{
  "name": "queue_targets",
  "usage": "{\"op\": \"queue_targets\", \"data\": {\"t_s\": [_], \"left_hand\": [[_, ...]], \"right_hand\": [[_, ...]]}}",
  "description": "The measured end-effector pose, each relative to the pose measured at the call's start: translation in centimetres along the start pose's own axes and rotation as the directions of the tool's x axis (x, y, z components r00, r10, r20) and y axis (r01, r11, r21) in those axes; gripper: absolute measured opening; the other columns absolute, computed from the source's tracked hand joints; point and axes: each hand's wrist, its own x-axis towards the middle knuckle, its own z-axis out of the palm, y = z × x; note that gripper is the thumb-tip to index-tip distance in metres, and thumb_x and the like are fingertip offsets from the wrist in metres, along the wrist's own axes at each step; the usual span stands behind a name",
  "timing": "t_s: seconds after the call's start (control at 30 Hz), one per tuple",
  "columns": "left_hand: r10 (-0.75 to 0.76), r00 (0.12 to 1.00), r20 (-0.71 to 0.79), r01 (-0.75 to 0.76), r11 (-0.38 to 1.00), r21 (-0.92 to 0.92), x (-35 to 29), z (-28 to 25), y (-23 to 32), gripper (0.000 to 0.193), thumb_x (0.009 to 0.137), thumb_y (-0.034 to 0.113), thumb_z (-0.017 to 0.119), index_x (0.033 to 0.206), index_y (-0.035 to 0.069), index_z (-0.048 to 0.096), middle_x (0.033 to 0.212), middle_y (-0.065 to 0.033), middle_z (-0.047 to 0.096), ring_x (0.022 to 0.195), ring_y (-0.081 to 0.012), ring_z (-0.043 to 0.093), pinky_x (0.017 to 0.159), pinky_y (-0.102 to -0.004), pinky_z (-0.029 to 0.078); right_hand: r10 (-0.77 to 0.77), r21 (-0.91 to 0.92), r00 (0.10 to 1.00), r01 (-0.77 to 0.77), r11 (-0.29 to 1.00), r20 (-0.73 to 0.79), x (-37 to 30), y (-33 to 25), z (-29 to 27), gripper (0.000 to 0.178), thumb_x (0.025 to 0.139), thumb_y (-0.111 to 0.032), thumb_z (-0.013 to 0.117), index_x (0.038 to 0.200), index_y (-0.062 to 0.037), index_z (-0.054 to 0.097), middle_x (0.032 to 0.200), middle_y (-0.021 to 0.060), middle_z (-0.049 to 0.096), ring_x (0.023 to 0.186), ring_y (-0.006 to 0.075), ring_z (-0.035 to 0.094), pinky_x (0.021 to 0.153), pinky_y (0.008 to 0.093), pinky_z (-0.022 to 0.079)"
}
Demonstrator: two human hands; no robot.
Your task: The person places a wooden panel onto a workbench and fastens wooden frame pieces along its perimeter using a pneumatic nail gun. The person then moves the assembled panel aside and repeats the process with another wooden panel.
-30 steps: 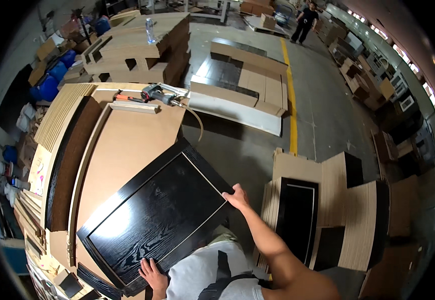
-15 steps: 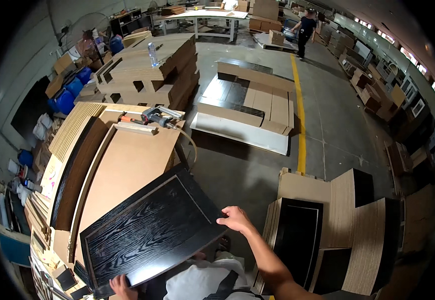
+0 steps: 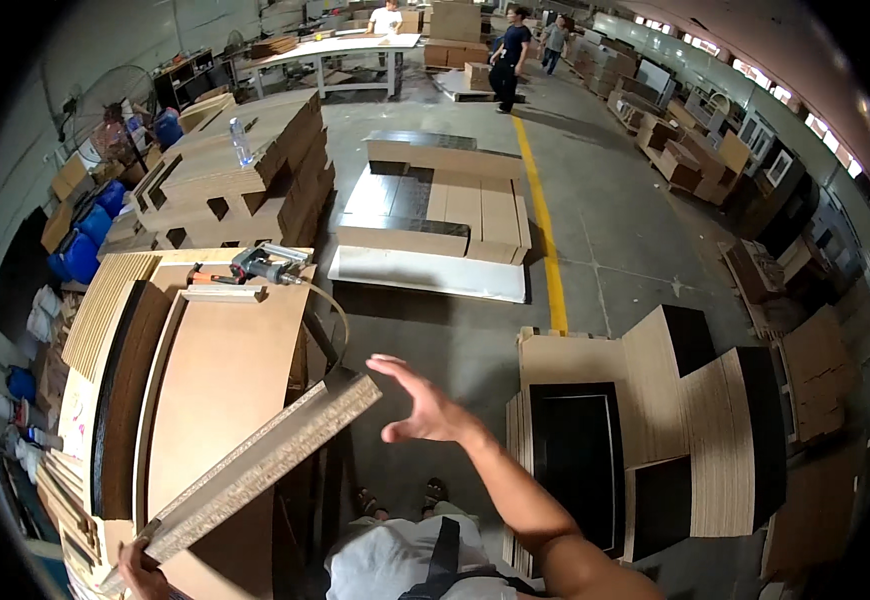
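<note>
A cabinet door panel (image 3: pixel 265 470) stands tilted on edge above the left workbench (image 3: pixel 225 370), its raw chipboard edge turned up toward me. My left hand (image 3: pixel 142 572) grips its near left end. Off the panel's other end, my right hand (image 3: pixel 427 408) is open, thumb and fingers spread, apart from the board. The panel's black face is hidden from this angle. At the bench's far end lie a nail gun (image 3: pixel 258 266) with a hose and a tool with an orange handle (image 3: pixel 217 279). A light wooden strip (image 3: pixel 223 294) sits just in front of them.
To my right are stacked black-faced panels (image 3: pixel 575 460) and boards. Further ahead, a low stack of panels (image 3: pixel 440 200) rests beside a yellow floor line (image 3: pixel 545 240). Piled boards (image 3: pixel 255 170) hold a water bottle (image 3: pixel 241 142). A person in dark clothes (image 3: pixel 509 60) walks in the background.
The panel has swung from face-up to on edge and moved left over the bench. My right hand has let go of its corner and opened. The view has shifted right.
</note>
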Motion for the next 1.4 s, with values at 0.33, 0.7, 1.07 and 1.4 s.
{"op": "queue_targets", "data": {"t_s": [0.33, 0.7, 1.07, 1.4], "left_hand": [[0.111, 0.928, -0.356, -0.233, 0.919, -0.319, 7.5, -0.1, 1.6, 0.060, 0.067, 0.002, 0.051, 0.127, 0.000, 0.057, 0.140, -0.0185, 0.049, 0.130, -0.0341, 0.048, 0.114, -0.0426, 0.033], [-0.195, 0.979, -0.055, 0.074, 0.595, -0.800, 11.7, 11.8, 4.8, 0.062, 0.071, 0.013, 0.047, 0.132, 0.002, 0.052, 0.143, -0.0178, 0.046, 0.132, -0.0345, 0.045, 0.115, -0.0442, 0.031], [-0.059, 0.919, 0.391, 0.393, 0.230, -0.890, 15.0, 22.0, 10.3, 0.065, 0.075, 0.025, 0.042, 0.137, 0.004, 0.047, 0.147, -0.0170, 0.042, 0.135, -0.0348, 0.043, 0.116, -0.0457, 0.030], [0.113, 0.772, 0.626, 0.617, 0.104, -0.780, 15.6, 26.6, 14.4, 0.069, 0.080, 0.035, 0.038, 0.142, 0.006, 0.042, 0.150, -0.0164, 0.039, 0.137, -0.0351, 0.040, 0.117, -0.0472, 0.028]], "right_hand": [[-0.153, 0.135, 0.923, 0.212, 0.968, -0.353, 10.1, 2.4, 7.9, 0.071, 0.066, -0.050, 0.091, 0.110, -0.0027, 0.061, 0.099, 0.0088, 0.066, 0.095, 0.0239, 0.064, 0.087, 0.0376, 0.050], [-0.120, 0.115, 0.824, 0.218, 0.969, -0.553, 8.0, -4.4, 10.0, 0.058, 0.063, -0.045, 0.096, 0.091, -0.0025, 0.067, 0.079, -0.0006, 0.068, 0.073, 0.0055, 0.058, 0.067, 0.0262, 0.050], [-0.248, -0.176, 0.761, 0.177, 0.968, -0.600, 5.8, -15.5, 13.4, 0.072, 0.059, -0.067, 0.088, 0.082, -0.0043, 0.059, 0.075, 0.0064, 0.062, 0.066, 0.0201, 0.063, 0.060, 0.0350, 0.050], [-0.201, -0.018, 0.733, 0.249, 0.968, -0.649, 0.4, -3.7, 10.6, 0.072, 0.067, -0.059, 0.087, 0.105, -0.0019, 0.062, 0.086, 0.0078, 0.065, 0.078, 0.0197, 0.063, 0.069, 0.0360, 0.050]]}}
